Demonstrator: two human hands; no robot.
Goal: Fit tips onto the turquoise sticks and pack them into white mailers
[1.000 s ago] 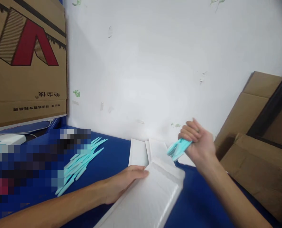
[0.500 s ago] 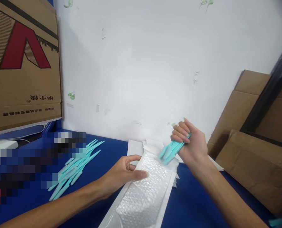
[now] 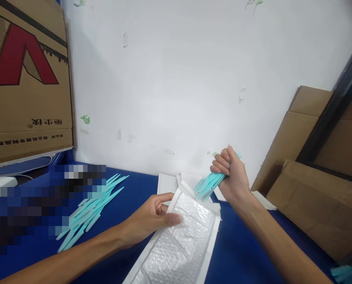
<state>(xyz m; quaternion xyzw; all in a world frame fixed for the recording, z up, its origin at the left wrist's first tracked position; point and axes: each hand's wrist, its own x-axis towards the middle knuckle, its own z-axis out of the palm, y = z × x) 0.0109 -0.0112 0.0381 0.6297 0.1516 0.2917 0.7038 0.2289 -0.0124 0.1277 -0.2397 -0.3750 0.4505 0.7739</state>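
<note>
My left hand [image 3: 154, 215] grips a white bubble mailer [image 3: 183, 236] by its left edge near the mouth, thumb on the front face. The mailer is tilted, with its mouth facing up and away from me. My right hand [image 3: 233, 173] is closed around a bunch of slim turquoise plastic sticks [image 3: 207, 185] with tapered ends. Their lower ends are right at the mailer's mouth; whether the tips are inside I cannot tell. A loose pile of the same turquoise sticks [image 3: 88, 215] lies left of my left forearm.
White flat packets [image 3: 167, 184] lie behind the mailer on the blue table [image 3: 117, 205]. A printed carton [image 3: 30, 106] stands on the left. Brown cardboard [image 3: 309, 209] and a black bar [image 3: 326, 110] are on the right. More turquoise pieces [image 3: 349, 272] show at the lower right. A white wall [image 3: 176, 86] rises behind.
My right hand has shifted slightly up and left with the turquoise bunch, which now also shows above the fist. My left hand keeps its hold on the mailer. The whole view has shifted a little.
</note>
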